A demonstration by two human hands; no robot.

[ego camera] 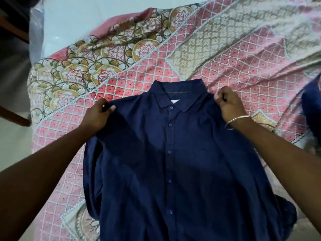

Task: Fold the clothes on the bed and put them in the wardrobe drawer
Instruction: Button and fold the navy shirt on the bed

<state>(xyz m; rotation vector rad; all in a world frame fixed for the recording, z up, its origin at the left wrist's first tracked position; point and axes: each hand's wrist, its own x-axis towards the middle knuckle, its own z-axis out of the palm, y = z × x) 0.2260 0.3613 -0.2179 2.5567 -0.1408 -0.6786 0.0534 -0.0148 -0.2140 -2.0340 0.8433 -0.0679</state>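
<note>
A navy blue button-up shirt lies front side up on the bed, collar pointing away from me and buttons closed down the middle. My left hand pinches the shirt's left shoulder, thumb on top of the cloth. At the other shoulder, my right hand, a metal bangle on its wrist, grips the fabric with curled fingers. The sleeves are bunched along both sides of the body. The shirt's hem runs out of the bottom of the view.
The bed carries a pink, gold and white patterned bedspread. Another dark blue garment lies at the right edge. A pale pillow or sheet shows at the top left. Dark wooden furniture stands beyond the bed's left side.
</note>
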